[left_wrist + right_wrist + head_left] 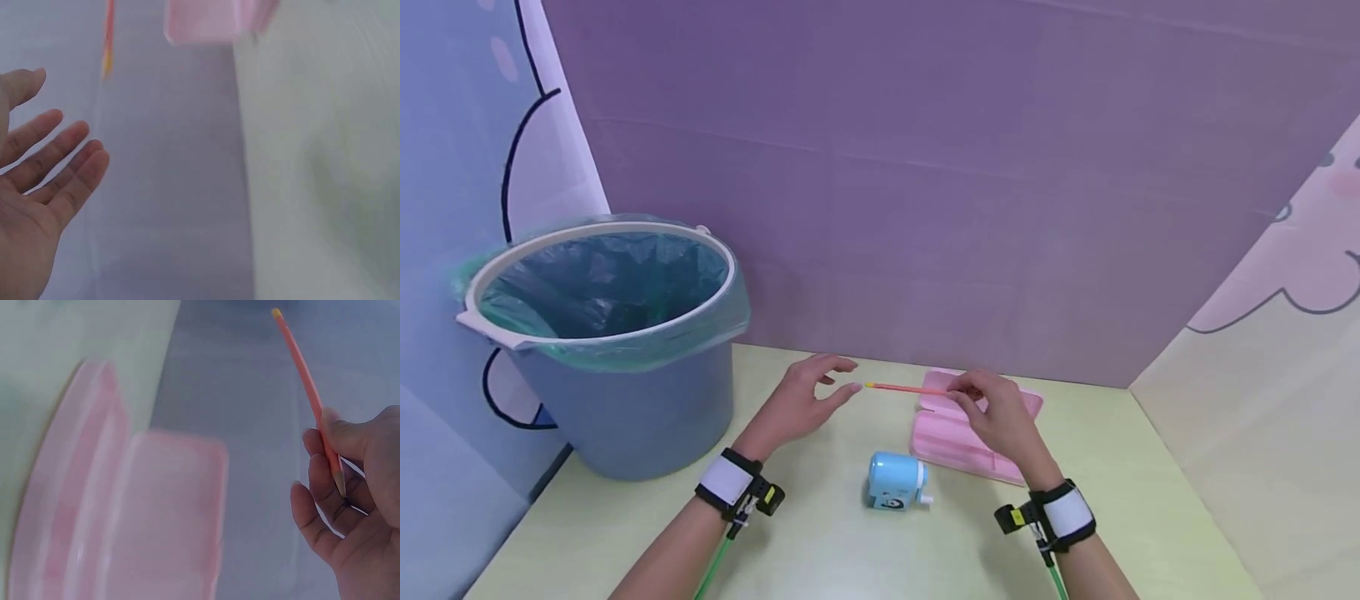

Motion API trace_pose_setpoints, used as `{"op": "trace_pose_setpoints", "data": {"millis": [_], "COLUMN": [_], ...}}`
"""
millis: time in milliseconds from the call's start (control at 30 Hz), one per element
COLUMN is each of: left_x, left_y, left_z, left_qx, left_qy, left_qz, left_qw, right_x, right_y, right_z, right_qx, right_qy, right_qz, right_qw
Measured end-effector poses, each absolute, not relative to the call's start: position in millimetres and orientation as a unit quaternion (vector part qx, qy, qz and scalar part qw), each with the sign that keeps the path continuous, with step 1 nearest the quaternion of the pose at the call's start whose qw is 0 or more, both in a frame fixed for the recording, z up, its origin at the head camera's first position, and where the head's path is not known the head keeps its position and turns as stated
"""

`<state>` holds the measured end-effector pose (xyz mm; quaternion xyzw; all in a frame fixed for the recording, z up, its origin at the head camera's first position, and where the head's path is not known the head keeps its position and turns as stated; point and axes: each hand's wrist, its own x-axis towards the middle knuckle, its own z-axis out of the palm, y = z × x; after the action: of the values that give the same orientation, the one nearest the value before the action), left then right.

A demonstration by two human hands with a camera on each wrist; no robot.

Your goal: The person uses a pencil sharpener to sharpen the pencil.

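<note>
Although the pencil is raised between two hands, the layout reads most clearly from the left, where a blue bin [632, 417] with a translucent green liner [625, 357] folded over its rim stands on the pale desk [808, 537]. To its right, the left hand [805, 398] extends its thumb and fingers with a gap between them; its grip holds nothing, and the left wrist view shows it near but apart from the pencil's yellow end. Nearer the person, a light-blue hand-crank pencil sharpener [891, 481] stands on the desk, its white handle to the right. Above and beyond it, the orange-red pencil [906, 388] is held roughly level, yellow end leftward. Farther right lies a pink pencil case [943, 429], apparently unfolded, beneath the right hand [998, 410], whose grip pinches the pencil near its sharpened end, the point directed toward the palm. The step in hand is judged to be a repositioning of the pencil between the hands; the next move would probably call for the left thumb and fingers to steady the yellow end before the right grip loosens.
</note>
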<state>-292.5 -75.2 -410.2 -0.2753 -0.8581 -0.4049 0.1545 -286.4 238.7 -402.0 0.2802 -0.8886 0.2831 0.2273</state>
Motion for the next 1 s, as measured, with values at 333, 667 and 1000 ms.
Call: {"op": "trace_pose_setpoints", "data": {"millis": [333, 667, 1000], "left_x": [-280, -277, -252], "left_y": [-56, -94, -135], "left_z": [-394, -400, -445], "left_qx": [-0.320, -0.271, -0.241], "left_qy": [-0.851, -0.872, -0.889], "left_qz": [-0.381, -0.381, -0.383], "left_qw": [0.169, 0.145, 0.069], "right_x": [-286, -290, -264], "right_y": [184, 196, 218], "right_z": [-386, -395, -453], "right_qx": [0.362, 0.333, 0.318], "right_qy": [-0.849, -0.840, -0.873], "right_qz": [0.297, 0.342, 0.363], "right_qw": [0.244, 0.257, 0.079]}}
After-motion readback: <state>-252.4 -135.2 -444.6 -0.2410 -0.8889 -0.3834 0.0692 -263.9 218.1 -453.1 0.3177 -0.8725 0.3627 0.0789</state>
